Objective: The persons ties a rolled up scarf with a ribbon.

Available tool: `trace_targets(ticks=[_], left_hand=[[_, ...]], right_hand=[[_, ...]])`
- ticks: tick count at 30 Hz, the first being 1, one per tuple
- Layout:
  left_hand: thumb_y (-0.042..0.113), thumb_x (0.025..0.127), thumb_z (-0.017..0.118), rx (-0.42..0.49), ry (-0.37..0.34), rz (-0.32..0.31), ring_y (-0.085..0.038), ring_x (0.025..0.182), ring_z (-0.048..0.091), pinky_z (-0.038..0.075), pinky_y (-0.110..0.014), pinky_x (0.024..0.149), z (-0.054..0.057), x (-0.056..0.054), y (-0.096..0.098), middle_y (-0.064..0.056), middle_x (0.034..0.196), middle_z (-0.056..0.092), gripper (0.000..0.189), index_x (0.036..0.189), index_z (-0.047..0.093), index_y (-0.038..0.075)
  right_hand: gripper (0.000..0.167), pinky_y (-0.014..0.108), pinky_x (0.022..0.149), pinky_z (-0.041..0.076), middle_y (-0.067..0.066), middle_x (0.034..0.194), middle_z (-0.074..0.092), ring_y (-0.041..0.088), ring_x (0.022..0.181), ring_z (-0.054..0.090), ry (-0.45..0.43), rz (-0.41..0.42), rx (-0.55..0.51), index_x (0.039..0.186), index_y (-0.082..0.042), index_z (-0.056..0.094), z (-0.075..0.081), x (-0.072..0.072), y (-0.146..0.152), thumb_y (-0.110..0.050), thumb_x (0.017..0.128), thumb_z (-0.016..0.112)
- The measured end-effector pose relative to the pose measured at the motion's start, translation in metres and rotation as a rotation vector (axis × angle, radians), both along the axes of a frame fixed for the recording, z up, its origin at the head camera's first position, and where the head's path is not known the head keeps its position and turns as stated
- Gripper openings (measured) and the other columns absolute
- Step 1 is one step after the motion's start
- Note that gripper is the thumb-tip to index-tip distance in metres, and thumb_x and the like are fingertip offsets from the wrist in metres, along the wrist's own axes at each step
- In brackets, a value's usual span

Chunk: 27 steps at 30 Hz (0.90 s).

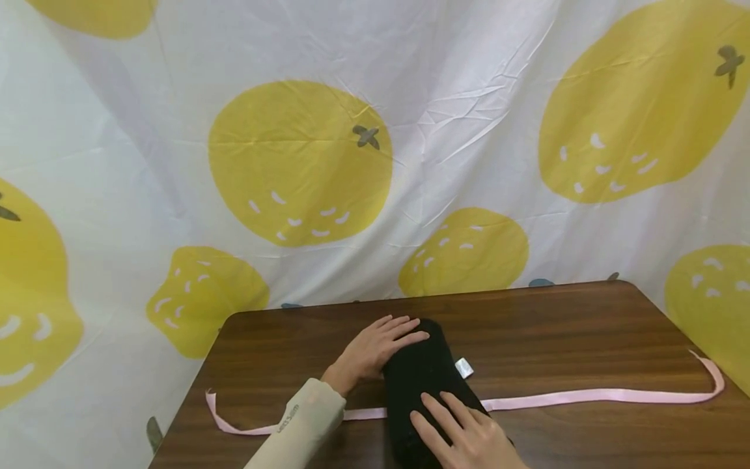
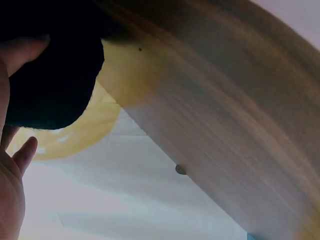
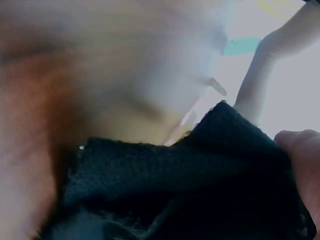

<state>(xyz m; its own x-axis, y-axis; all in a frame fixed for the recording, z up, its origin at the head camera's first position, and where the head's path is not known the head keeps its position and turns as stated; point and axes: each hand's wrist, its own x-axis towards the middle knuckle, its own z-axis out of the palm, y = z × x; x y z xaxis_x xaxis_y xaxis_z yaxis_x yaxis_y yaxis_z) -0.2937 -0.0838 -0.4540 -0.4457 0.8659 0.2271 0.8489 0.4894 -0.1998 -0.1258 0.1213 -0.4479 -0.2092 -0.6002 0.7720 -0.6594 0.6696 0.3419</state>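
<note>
Clearly stretched out across the far left edge of a black cloth bundle (image 1: 417, 368), with straight fingers slightly apart: left hand (image 1: 379, 348). Likewise straight-fingered, but spread wider, over the near end of the same bundle: right hand (image 1: 471, 436). Beneath both, lengthwise from far to near on the middle of the table (image 1: 556, 339): again the bundle. Jutting from its right edge, a small whitish tag (image 1: 464, 368). Crosswise on the table, a pink ribbon (image 1: 586, 396), hidden where covered by the bundle, and also farther left behind a pale sleeve (image 1: 310, 417) with dark lettering. Past the far edge, a hanging cloth (image 1: 469, 52) printed with yellow fruit.

As for textures and shapes: for the bundle, an oblong form, rounded at the far end, fuzzy and seemingly knitted up close, with uneven folds in the right wrist view. For the ribbon, a smooth narrow strip, bent away toward the far side at both ends. For the table, streaked dark-brown wood grain and rounded far corners. For the hanging cloth, thin white fabric, creased and lightly shiny.
</note>
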Motion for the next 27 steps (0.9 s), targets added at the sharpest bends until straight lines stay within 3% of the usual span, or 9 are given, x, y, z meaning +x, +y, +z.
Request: trace_targets(ticks=[9,17,21,23,25,27], left_hand=[[0.029,0.079,0.083,-0.035,0.016,0.007,-0.025,0.143,0.038,0.031,-0.041,0.116,-0.005,0.003,0.002,-0.006,0.157,0.038,0.087,0.152,0.036,0.025],[0.016,0.090,0.072,-0.073,0.002,0.049,-0.022,0.146,0.033,0.029,-0.039,0.118,-0.010,0.007,0.005,-0.003,0.160,0.033,0.080,0.156,0.029,0.029],[0.009,0.092,0.069,-0.063,-0.001,0.044,-0.022,0.146,0.033,0.029,-0.037,0.117,-0.014,0.008,0.004,-0.004,0.160,0.032,0.079,0.156,0.028,0.028],[0.008,0.091,0.069,-0.050,0.002,0.034,-0.023,0.145,0.034,0.030,-0.036,0.117,-0.016,0.009,0.003,-0.005,0.160,0.033,0.078,0.156,0.029,0.027],[0.008,0.091,0.070,-0.037,0.007,0.026,-0.024,0.145,0.035,0.031,-0.035,0.116,-0.016,0.010,0.003,-0.005,0.159,0.034,0.078,0.156,0.029,0.026],[0.009,0.092,0.068,-0.028,0.011,0.021,-0.024,0.145,0.036,0.031,-0.035,0.116,-0.017,0.010,0.002,-0.005,0.159,0.034,0.077,0.156,0.029,0.026]], right_hand=[[0.061,0.022,0.054,0.054,0.003,0.107,0.070,0.018,0.083,0.066,-0.091,-0.084,0.050,0.122,-0.012,0.062,-0.015,0.007,-0.002,-0.056,0.105,0.023],[0.063,0.024,0.060,0.051,0.002,0.103,0.066,0.017,0.082,0.061,-0.084,-0.078,0.064,0.123,-0.014,0.064,-0.029,0.004,-0.002,-0.058,0.104,0.023],[0.058,0.039,0.073,0.049,0.001,0.107,0.060,0.021,0.092,0.057,-0.102,-0.096,0.069,0.120,-0.020,0.062,-0.038,0.004,-0.004,-0.058,0.104,0.022],[0.056,0.047,0.089,0.044,0.002,0.110,0.056,0.024,0.103,0.054,-0.119,-0.092,0.058,0.119,-0.021,0.060,-0.043,0.003,-0.006,-0.058,0.104,0.021],[0.056,0.054,0.108,0.031,0.004,0.116,0.053,0.028,0.117,0.049,-0.129,-0.079,0.051,0.120,-0.020,0.059,-0.047,0.002,-0.009,-0.057,0.104,0.019],[0.057,0.055,0.119,0.010,0.006,0.126,0.050,0.032,0.135,0.038,-0.146,-0.076,0.065,0.123,-0.021,0.056,-0.051,0.001,-0.010,-0.058,0.104,0.017]])
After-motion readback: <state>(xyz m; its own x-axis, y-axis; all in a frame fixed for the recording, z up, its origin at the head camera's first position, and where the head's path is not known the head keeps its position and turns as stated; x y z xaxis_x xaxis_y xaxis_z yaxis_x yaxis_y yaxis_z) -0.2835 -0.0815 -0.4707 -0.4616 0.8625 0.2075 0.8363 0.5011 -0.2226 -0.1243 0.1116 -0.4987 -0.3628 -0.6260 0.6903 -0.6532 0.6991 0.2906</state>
